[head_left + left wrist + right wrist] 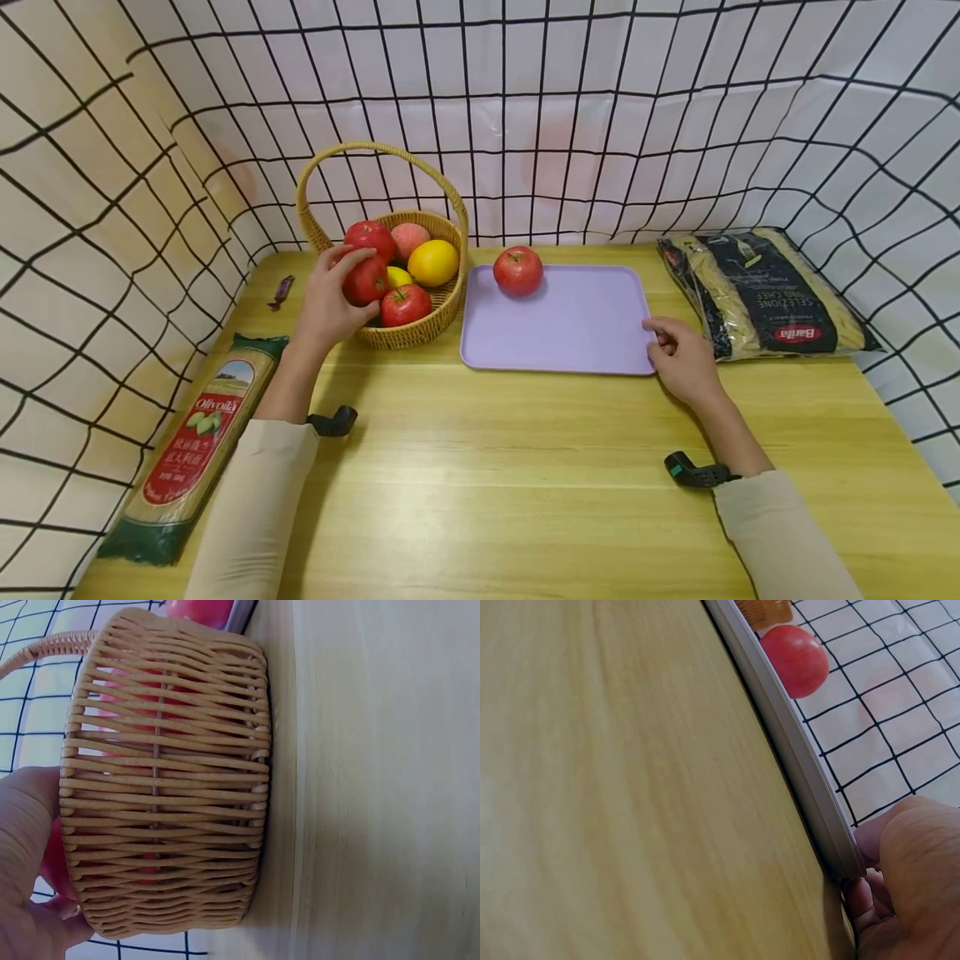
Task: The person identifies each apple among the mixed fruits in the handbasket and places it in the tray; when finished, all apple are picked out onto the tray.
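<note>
My left hand (327,297) curls its fingers and thumb round a red apple (366,281) at the left side of a wicker basket (408,336). In the left wrist view the basket's woven wall hides most of that apple. Around it in the basket are another red apple at the front (406,306), one behind (371,239), a peach (410,240) and yellow lemons (433,263). With thumb and fingers my right hand (684,360) pinches the right edge of a purple tray (555,333). One red apple (518,271) sits at the tray's back left.
A bag of Barilla pasta (780,292) lies at the back right, beyond the right hand. Along the left side is a long pack of spaghetti (197,450), with a small wrapped candy (281,293) behind it. Grid-patterned cloth (570,125) walls the wooden table (510,483).
</note>
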`<state>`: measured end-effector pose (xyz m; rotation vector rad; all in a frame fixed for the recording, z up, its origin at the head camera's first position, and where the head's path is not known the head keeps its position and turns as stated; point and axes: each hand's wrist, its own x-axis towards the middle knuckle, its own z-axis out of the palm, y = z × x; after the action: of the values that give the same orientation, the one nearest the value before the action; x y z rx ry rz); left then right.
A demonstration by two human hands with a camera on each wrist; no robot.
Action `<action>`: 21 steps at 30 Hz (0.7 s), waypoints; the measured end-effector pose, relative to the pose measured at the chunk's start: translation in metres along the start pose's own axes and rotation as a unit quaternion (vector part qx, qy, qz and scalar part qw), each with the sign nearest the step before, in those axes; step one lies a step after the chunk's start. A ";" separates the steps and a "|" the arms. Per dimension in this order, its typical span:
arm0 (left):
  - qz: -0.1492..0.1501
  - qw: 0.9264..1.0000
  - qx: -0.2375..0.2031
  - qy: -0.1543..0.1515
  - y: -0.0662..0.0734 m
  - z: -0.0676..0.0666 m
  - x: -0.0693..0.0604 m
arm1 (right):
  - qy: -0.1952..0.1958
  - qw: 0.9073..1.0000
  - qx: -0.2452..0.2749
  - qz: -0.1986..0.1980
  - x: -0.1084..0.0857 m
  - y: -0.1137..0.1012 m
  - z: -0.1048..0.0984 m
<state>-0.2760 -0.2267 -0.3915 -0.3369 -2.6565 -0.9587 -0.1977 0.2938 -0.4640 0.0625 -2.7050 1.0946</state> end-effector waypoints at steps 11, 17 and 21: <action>0.026 0.996 -0.055 0.062 0.016 -0.005 -0.002 | 0.000 1.000 -0.005 0.005 0.000 0.002 0.001; 0.020 0.995 -0.075 0.066 0.031 -0.001 -0.003 | 0.004 1.000 -0.004 0.003 0.001 0.002 0.001; 0.008 0.992 -0.109 0.056 0.041 0.005 -0.004 | 0.004 1.000 -0.002 0.002 0.001 0.004 0.002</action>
<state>-0.2599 -0.1930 -0.3724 -0.3404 -2.4501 -1.2277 -0.1994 0.2954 -0.4673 0.0527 -2.7006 1.0871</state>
